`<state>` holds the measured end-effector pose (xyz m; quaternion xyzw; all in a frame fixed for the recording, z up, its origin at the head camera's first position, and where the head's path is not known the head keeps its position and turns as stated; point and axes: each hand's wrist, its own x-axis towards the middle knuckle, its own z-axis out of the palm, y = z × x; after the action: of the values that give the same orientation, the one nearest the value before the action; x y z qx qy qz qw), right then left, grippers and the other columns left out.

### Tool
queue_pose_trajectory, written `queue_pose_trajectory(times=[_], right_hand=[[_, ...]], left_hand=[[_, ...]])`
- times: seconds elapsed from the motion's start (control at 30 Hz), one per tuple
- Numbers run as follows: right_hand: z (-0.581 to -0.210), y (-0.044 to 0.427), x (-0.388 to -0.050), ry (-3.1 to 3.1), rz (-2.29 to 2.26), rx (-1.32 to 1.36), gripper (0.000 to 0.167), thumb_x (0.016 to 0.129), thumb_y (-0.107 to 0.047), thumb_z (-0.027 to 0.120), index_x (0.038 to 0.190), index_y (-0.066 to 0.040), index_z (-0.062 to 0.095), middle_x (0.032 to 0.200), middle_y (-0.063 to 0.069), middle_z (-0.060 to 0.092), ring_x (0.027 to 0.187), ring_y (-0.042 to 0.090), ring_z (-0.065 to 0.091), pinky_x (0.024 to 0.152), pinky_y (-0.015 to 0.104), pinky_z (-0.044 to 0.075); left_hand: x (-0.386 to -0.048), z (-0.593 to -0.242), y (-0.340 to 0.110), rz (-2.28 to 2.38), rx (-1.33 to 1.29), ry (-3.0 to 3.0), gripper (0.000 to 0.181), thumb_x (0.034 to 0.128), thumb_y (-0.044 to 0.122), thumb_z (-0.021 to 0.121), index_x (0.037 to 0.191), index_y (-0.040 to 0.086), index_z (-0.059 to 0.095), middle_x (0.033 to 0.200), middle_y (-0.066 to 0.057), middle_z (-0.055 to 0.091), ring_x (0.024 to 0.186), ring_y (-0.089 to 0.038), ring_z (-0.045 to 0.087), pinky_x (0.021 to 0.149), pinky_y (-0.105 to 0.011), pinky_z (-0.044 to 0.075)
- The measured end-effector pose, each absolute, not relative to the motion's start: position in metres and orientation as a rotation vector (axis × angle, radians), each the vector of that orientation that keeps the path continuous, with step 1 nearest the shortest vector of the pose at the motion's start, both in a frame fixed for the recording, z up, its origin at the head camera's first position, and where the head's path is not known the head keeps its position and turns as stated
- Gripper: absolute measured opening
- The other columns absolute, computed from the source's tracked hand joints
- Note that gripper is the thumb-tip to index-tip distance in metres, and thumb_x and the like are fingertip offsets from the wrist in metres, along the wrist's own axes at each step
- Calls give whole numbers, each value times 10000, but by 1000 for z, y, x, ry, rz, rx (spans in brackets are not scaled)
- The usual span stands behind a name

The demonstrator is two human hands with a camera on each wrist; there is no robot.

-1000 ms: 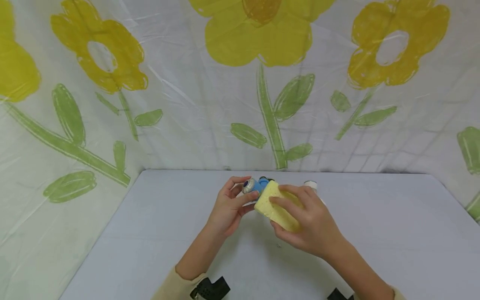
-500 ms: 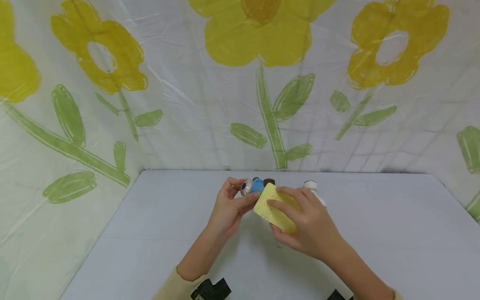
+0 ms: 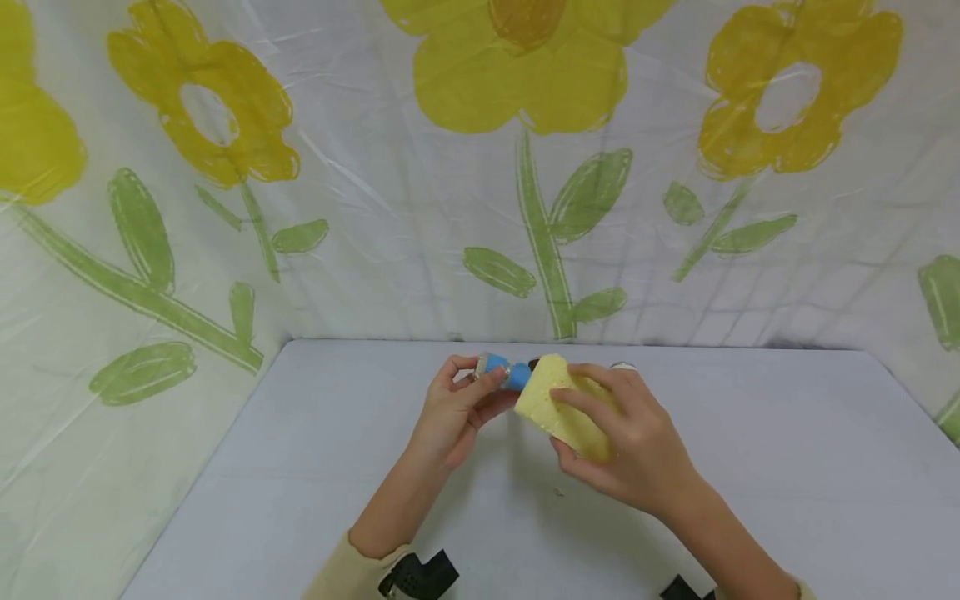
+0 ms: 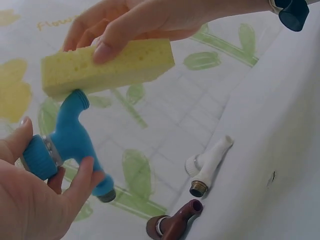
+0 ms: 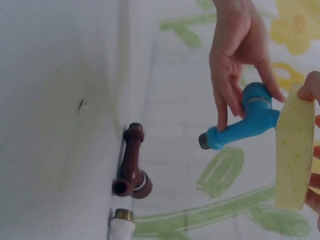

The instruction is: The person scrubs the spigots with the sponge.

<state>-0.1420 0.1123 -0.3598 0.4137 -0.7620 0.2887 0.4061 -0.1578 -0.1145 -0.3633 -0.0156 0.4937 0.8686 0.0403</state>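
A blue plastic tap (image 4: 75,137) is held up above the table by my left hand (image 3: 450,417), whose thumb and fingers grip it around its ribbed knob. The tap's threaded end points away from the palm in the left wrist view. My right hand (image 3: 637,433) holds a yellow sponge (image 3: 558,408), thumb on one face and fingers on the other. The sponge touches the tip of the tap's spout (image 4: 77,97), as the left wrist view shows. In the head view the sponge hides part of the tap.
A brown tap (image 5: 131,162) and a white tap (image 4: 212,160) with a brass thread lie on the white table (image 3: 300,450) behind the hands. Flower-printed sheeting (image 3: 375,208) hangs along the table's back edge. A small dark mark (image 4: 272,177) shows on the tabletop.
The blue tap has turned in my left hand, so its knob end no longer faces the head camera. My right hand and the sponge have shifted slightly to the right.
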Motion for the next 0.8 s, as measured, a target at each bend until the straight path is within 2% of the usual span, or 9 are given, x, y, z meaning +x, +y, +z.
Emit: queue_pose_trajectory(times=[0.07,0.13,0.2,0.27,0.33,0.5,0.67,0.8], right_hand=[[-360,113,-142,-1892,770,1026,400,1001,-418,586,1130,-79,755,1216,199,658,1022,358,612,839,327,567],[-360,113,-143,-1853,814,1000,409,999,-420,613,1132,-59,753,1216,217,655,1051,357,618,880,232,557],[-360,112,-143,-1812,858,973,431,1000,-422,635,1137,-29,748,1210,236,655,1052,350,634,905,164,536],[-359,112,-143,-1789,890,941,455,1004,-427,645,1145,-4,739,1205,246,657,1057,353,647,902,137,536],[-359,112,-143,-1788,913,917,482,1012,-437,646,1159,16,724,1211,250,661,1067,353,656,903,135,544],[-358,113,-143,-1833,948,899,510,1024,-454,638,1190,23,707,1237,224,678,1106,340,661,818,147,547],[-358,115,-143,-1862,992,910,508,1021,-472,639,1192,0,719,1241,201,685,1105,321,663,841,130,539],[-358,117,-144,-1864,1047,891,541,1027,-491,629,1205,15,702,1236,211,679,1064,264,656,836,124,521]], left_hand=[[-158,-363,-116,2593,-20,1537,164,1036,-71,562,1084,72,495,916,-16,748,817,-183,779,841,-375,656],[-158,-363,-117,2500,22,1574,163,1059,-18,564,1210,26,522,957,-17,751,861,-193,781,877,-410,649],[-157,-362,-117,2395,87,1621,312,1077,40,572,1380,-14,518,1013,-26,754,905,-188,778,917,-437,636],[-156,-361,-117,2319,145,1650,410,1085,87,584,1467,-41,508,1055,-35,753,930,-186,774,938,-446,627],[-155,-362,-117,2287,184,1656,401,1090,114,589,1448,-62,547,1081,-42,750,938,-184,773,936,-432,627],[-154,-363,-117,2293,181,1664,246,1090,102,585,1269,-52,656,1032,-28,745,876,-172,775,877,-379,646],[-155,-364,-118,2255,197,1769,231,1068,75,617,1242,-67,674,952,-11,760,823,-168,770,851,-393,656],[-155,-364,-119,2228,246,1791,234,1059,81,633,1229,-73,679,960,-19,761,814,-186,776,856,-409,656]])
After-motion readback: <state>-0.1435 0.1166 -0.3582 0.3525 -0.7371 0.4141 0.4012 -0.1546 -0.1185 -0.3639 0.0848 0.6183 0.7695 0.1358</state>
